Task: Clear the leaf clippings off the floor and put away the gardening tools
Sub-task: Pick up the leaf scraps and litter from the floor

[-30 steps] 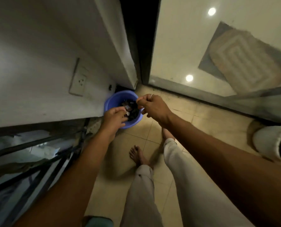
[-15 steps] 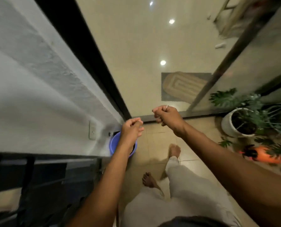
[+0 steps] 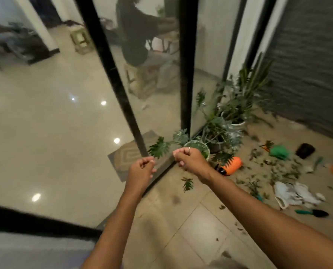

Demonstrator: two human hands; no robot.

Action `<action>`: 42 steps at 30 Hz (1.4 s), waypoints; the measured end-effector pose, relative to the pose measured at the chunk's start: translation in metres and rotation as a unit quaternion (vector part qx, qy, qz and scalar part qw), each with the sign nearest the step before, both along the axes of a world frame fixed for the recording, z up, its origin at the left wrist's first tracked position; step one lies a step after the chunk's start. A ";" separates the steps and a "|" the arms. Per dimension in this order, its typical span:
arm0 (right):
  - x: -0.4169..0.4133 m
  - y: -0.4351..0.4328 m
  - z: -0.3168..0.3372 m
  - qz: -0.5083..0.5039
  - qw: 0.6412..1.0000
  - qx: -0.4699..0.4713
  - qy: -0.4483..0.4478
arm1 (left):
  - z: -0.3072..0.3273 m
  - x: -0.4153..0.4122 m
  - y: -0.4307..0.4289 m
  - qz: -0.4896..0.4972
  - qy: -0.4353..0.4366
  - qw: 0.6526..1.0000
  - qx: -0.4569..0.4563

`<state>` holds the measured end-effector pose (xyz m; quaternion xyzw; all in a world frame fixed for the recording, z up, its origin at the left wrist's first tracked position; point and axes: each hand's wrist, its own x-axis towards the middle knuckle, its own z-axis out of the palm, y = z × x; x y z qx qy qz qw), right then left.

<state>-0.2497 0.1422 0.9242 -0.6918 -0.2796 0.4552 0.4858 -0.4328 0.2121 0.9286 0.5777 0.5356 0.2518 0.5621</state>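
My left hand (image 3: 141, 171) and my right hand (image 3: 189, 159) hang in the air in front of me, fingers curled, with nothing in either. Leaf clippings (image 3: 274, 171) lie scattered over the tiled floor at the right, and one larger cut leaf (image 3: 187, 183) lies just below my right wrist. An orange spray bottle (image 3: 231, 166) lies on its side near the pots. A green-handled trowel (image 3: 311, 212) lies by white gloves (image 3: 295, 193). A green cloth item (image 3: 279, 152) and a black pot (image 3: 305, 150) sit farther right.
Potted plants (image 3: 220, 133) stand along the glass door, whose black frame (image 3: 185, 65) rises in the middle. Behind the glass are a doormat (image 3: 126, 154), a shiny floor and a seated person (image 3: 136, 35). A dark ribbed wall (image 3: 307, 55) closes the right side.
The view has swung up and right, away from the blue basin in the corner, which is out of sight now. Both hands have lifted away from it, and the plants and clippings have come into view.
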 end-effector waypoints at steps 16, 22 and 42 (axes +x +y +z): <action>0.328 -0.202 0.021 -0.309 0.950 0.024 -0.036 | 0.009 0.390 -0.109 -0.296 -0.036 0.955 0.005; 0.384 -0.249 0.006 -0.390 0.921 0.004 -0.006 | -0.003 0.475 -0.138 -0.385 -0.030 0.922 -0.014; 0.532 -0.334 -0.021 -0.619 0.783 -0.058 0.000 | -0.034 0.733 -0.200 -0.604 0.020 0.795 -0.048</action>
